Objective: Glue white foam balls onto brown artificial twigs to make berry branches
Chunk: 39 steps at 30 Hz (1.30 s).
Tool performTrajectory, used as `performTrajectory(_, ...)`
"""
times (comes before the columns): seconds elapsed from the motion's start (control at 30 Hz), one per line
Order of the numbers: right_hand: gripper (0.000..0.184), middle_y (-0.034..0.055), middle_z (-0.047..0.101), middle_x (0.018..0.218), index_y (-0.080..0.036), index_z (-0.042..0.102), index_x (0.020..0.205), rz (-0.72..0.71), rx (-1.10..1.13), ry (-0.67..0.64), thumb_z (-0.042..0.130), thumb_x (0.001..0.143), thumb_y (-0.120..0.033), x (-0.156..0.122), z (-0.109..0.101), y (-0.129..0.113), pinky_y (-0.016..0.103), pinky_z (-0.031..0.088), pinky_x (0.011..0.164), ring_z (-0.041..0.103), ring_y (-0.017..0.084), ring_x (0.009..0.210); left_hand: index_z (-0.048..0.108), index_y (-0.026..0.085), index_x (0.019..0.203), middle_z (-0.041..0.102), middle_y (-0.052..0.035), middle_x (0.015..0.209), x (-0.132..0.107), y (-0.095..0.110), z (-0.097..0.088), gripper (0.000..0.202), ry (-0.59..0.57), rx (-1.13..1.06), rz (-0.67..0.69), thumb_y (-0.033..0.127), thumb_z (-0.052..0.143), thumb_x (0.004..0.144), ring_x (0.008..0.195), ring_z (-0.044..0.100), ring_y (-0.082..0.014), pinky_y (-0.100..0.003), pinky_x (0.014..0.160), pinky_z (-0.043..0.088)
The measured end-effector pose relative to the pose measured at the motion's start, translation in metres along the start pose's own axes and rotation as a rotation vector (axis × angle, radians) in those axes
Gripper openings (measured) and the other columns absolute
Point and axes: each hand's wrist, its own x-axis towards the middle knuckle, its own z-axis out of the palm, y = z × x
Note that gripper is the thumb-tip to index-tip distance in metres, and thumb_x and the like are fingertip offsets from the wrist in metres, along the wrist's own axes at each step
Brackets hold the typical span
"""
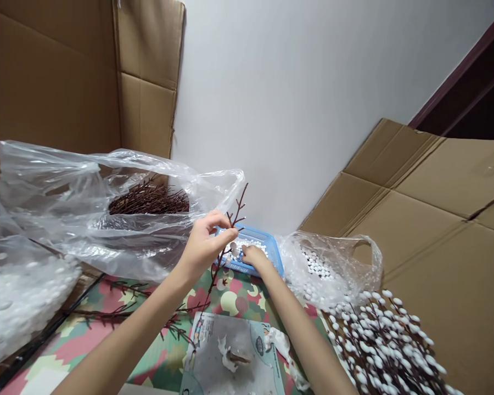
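My left hand [206, 244] is closed on a thin dark brown twig branch [230, 230] and holds it upright above the patterned table cloth [107, 312]. My right hand [253, 256] reaches into a small blue basket [271, 244] filled with white beads [251, 244]. Its fingers are curled down among the beads; what they hold is hidden. One white bead sits on the branch near my left fingers.
A clear plastic bag [107, 208] at left holds more brown branches [148, 200]. Another bag of white beads [321, 269] lies right of the basket. Finished branches with white buds [387, 340] lie at lower right. Cardboard sheets stand left and right, and a paper card [230, 356] lies near me.
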Motion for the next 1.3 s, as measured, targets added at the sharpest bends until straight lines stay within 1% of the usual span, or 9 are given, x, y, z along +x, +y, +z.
performTrajectory(0.17, 0.011, 0.0023, 0.065, 0.082, -0.016, 0.060, 0.081, -0.103, 0.291, 0.242, 0.055, 0.086, -0.025, -0.027, -0.039, -0.010, 0.032, 0.051, 0.080, 0.062, 0.015, 0.081, 0.050, 0.018, 0.056, 0.047, 0.0025, 0.064, -0.001, -0.003, 0.000, 0.017, -0.049, -0.096, -0.064, 0.027, 0.061, 0.066, 0.062, 0.042, -0.0124, -0.027, 0.060, 0.033)
performTrajectory(0.27, 0.017, 0.0012, 0.064, 0.084, -0.020, 0.054, 0.082, -0.175, 0.522, 0.451, 0.040, 0.088, -0.027, -0.069, -0.067, -0.027, 0.028, 0.049, 0.078, 0.061, 0.014, 0.083, 0.048, 0.018, 0.057, 0.043, 0.0037, 0.062, -0.003, -0.005, 0.004, 0.018, -0.127, -0.176, -0.126, 0.026, 0.061, 0.065, 0.057, 0.038, -0.0107, -0.026, 0.055, 0.031)
performTrajectory(0.3, 0.018, 0.0001, 0.063, 0.084, -0.021, 0.053, 0.082, -0.209, 0.635, 0.531, 0.038, 0.088, -0.029, -0.086, -0.074, -0.035, 0.027, 0.049, 0.076, 0.061, 0.014, 0.082, 0.047, 0.018, 0.056, 0.042, 0.0040, 0.061, -0.004, -0.005, 0.007, 0.019, -0.163, -0.195, -0.141, 0.026, 0.061, 0.065, 0.057, 0.038, -0.0106, -0.026, 0.055, 0.030)
performTrajectory(0.33, 0.013, -0.0008, 0.062, 0.078, -0.021, 0.053, 0.078, -0.304, 0.921, 0.611, 0.044, 0.084, -0.029, -0.102, -0.080, -0.044, 0.028, 0.049, 0.073, 0.060, 0.014, 0.076, 0.047, 0.018, 0.056, 0.042, 0.0041, 0.060, -0.005, -0.005, 0.009, 0.019, -0.203, -0.213, -0.154, 0.027, 0.061, 0.065, 0.057, 0.038, -0.0107, -0.026, 0.055, 0.030)
performTrajectory(0.4, 0.007, -0.0033, 0.061, 0.068, -0.022, 0.055, 0.074, -0.455, 1.308, 0.639, 0.054, 0.078, -0.028, -0.131, -0.087, -0.062, 0.028, 0.048, 0.070, 0.060, 0.014, 0.070, 0.047, 0.018, 0.055, 0.042, 0.0041, 0.058, -0.008, -0.004, 0.015, 0.020, -0.278, -0.250, -0.176, 0.027, 0.062, 0.066, 0.057, 0.039, -0.0110, -0.026, 0.056, 0.030)
performTrajectory(0.5, 0.004, -0.0035, 0.062, 0.065, -0.022, 0.059, 0.071, -0.515, 1.520, 0.618, 0.061, 0.074, -0.023, -0.156, -0.089, -0.082, 0.027, 0.048, 0.067, 0.058, 0.013, 0.064, 0.047, 0.018, 0.056, 0.043, 0.0037, 0.057, -0.013, -0.003, 0.020, 0.021, -0.330, -0.304, -0.198, 0.027, 0.062, 0.068, 0.058, 0.040, -0.0114, -0.026, 0.057, 0.030)
performTrajectory(0.63, 0.005, -0.0037, 0.063, 0.066, -0.023, 0.060, 0.070, -0.483, 1.594, 0.638, 0.060, 0.074, -0.021, -0.163, -0.088, -0.090, 0.028, 0.049, 0.069, 0.060, 0.013, 0.067, 0.047, 0.018, 0.057, 0.045, 0.0040, 0.055, -0.018, -0.001, 0.022, 0.023, -0.324, -0.329, -0.200, 0.028, 0.064, 0.069, 0.056, 0.040, -0.0106, -0.025, 0.055, 0.028)
performTrajectory(0.97, 0.009, -0.0035, 0.067, 0.072, -0.023, 0.061, 0.072, -0.507, 1.542, 0.670, 0.057, 0.077, -0.017, -0.166, -0.086, -0.091, 0.025, 0.050, 0.066, 0.063, 0.012, 0.070, 0.048, 0.017, 0.056, 0.041, 0.0050, 0.054, -0.019, 0.002, 0.025, 0.022, -0.283, -0.247, -0.140, 0.027, 0.063, 0.069, 0.053, 0.035, -0.0090, -0.024, 0.051, 0.026)
performTrajectory(1.3, 0.017, -0.0057, 0.067, 0.074, -0.024, 0.063, 0.076, -0.562, 1.456, 0.841, 0.054, 0.081, -0.010, -0.164, -0.075, -0.092, 0.024, 0.049, 0.065, 0.065, 0.011, 0.074, 0.050, 0.017, 0.054, 0.043, 0.0046, 0.053, -0.021, 0.008, 0.027, 0.020, -0.213, -0.150, -0.089, 0.025, 0.062, 0.068, 0.054, 0.038, -0.0091, -0.024, 0.053, 0.029)
